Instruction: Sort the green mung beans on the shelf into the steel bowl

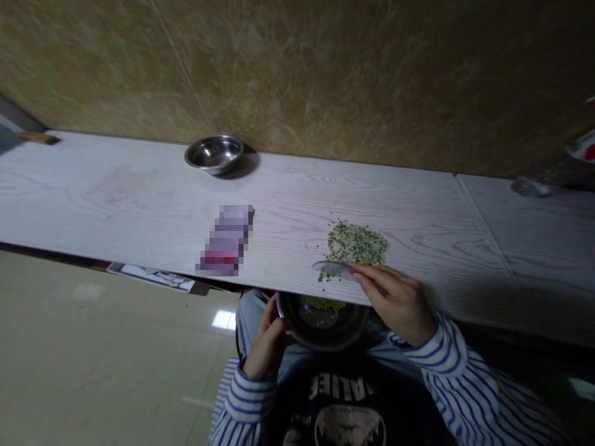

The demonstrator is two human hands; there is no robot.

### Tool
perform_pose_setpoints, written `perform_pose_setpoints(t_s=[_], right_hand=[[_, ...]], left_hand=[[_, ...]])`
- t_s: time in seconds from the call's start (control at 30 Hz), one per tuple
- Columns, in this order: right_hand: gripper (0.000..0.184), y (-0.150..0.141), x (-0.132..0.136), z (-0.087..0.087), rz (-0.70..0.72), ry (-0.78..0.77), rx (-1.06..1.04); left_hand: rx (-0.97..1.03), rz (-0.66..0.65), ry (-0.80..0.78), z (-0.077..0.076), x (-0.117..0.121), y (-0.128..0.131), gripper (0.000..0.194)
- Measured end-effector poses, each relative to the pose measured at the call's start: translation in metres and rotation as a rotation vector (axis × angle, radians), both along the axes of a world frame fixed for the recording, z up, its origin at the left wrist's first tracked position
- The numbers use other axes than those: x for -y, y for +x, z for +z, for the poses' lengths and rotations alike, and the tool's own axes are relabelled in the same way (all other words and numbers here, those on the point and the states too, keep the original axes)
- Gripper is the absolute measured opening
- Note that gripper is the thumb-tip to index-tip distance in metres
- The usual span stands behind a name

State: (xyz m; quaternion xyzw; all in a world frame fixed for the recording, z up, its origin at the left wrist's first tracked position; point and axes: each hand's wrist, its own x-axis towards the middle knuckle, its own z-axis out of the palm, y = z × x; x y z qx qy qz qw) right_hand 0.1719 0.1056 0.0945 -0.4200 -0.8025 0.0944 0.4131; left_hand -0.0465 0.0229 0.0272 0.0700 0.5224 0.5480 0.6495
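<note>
The left hand (267, 341) curls round the rim of a metal bowl (304, 336) below the edge of the surface (283, 248); if it tips, the green beans (325, 303) inside could spill. The right hand (395, 300) pinches a translucent scraper (332, 269) near that edge; too brisk a sweep could send beans past the bowl. Just beyond lies a green-and-white pile (357, 243), whose white grains could slip along too. Another bowl (214, 155) stands farther off.

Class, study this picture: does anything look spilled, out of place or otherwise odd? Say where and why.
Green and white grains lie loose on the tabletop, uncontained, a few straying near its front edge; whether spilled or poured deliberately is unclear. A flat item left of them is oddly pixelated.
</note>
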Motion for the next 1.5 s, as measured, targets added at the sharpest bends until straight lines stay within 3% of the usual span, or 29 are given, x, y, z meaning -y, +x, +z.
perform_pose_setpoints(t_s=[0.77,1.5], right_hand=[[0.022,0.002,0.007,-0.003,0.011,0.007,-0.001],[0.023,0.01,0.012,-0.01,0.004,-0.039,-0.015]], left_hand=[[-0.003,-0.024,0.022,-0.01,0.002,0.0,0.066],[-0.016,-0.025,0.017,-0.004,-0.001,0.003,0.06]])
